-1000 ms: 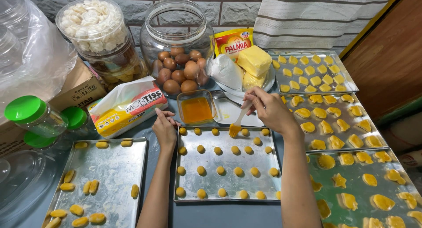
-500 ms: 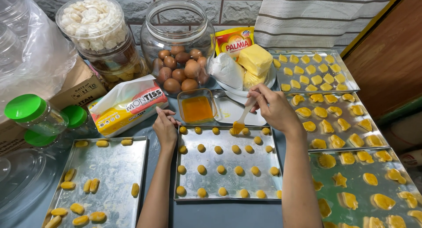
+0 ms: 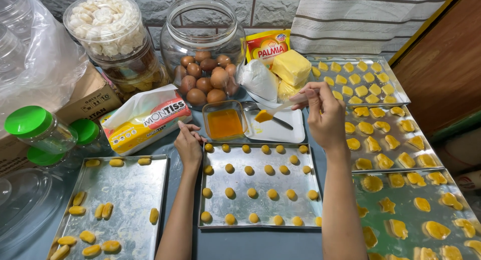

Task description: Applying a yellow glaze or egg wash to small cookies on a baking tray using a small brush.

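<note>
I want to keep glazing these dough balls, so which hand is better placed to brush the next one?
Right. The right hand holds the brush above the tray; the left hand only rests on its edge.

Right hand [image 3: 325, 117] holds brush [image 3: 273, 111] above white plate [image 3: 288, 132], beside orange glaze dish [image 3: 225, 123]; left hand [image 3: 189, 145] rests on dough-ball tray's [image 3: 260, 182] corner.

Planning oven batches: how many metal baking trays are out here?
5. Left tray at lower left; centre tray; on the right, in a column, far tray, middle tray, near tray. Others may lie outside the frame.
</note>
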